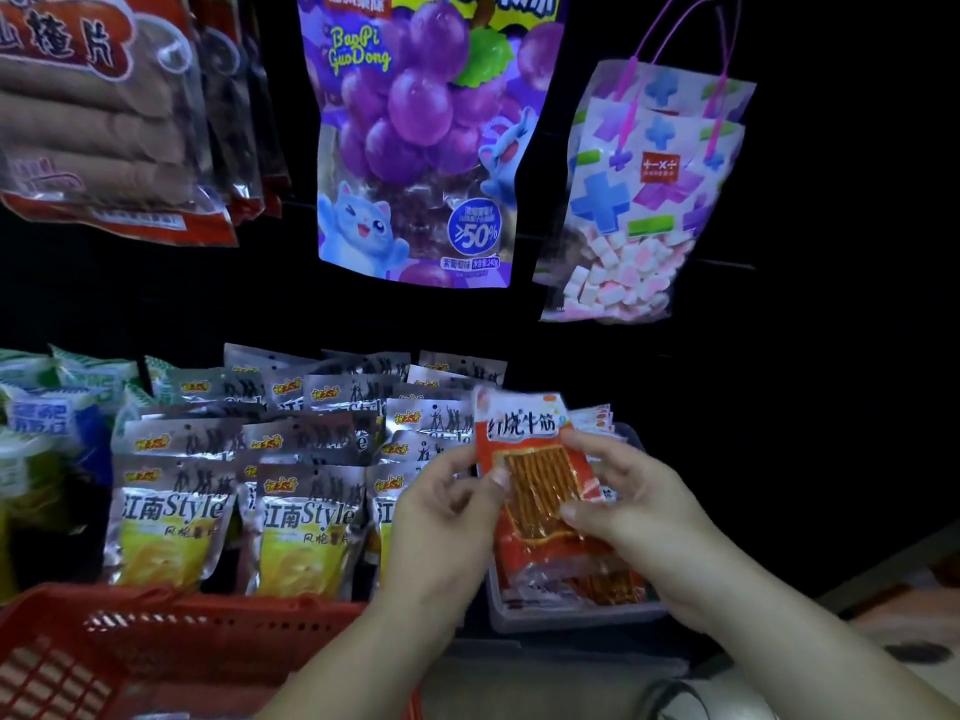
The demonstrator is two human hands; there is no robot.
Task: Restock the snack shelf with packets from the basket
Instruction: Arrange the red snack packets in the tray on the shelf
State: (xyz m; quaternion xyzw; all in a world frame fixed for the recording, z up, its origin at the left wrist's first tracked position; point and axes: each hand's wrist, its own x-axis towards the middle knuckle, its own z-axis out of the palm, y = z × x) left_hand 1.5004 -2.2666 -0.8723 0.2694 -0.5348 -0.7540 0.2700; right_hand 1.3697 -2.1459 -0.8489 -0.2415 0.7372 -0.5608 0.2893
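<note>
Left hand (447, 511) and right hand (628, 506) pinch a red packet (535, 459) by its side edges.
I have it roughly upright just above the clear tray (571, 613) of matching packets; I'd lower it squarely onto them, label facing out, fingers releasing together. The red basket (130, 631) sits left of the tray.

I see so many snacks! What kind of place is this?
Most likely a shop's snack aisle: rows of identical silver packets, a purple grape bag hanging above them, and a red basket in front.
</note>
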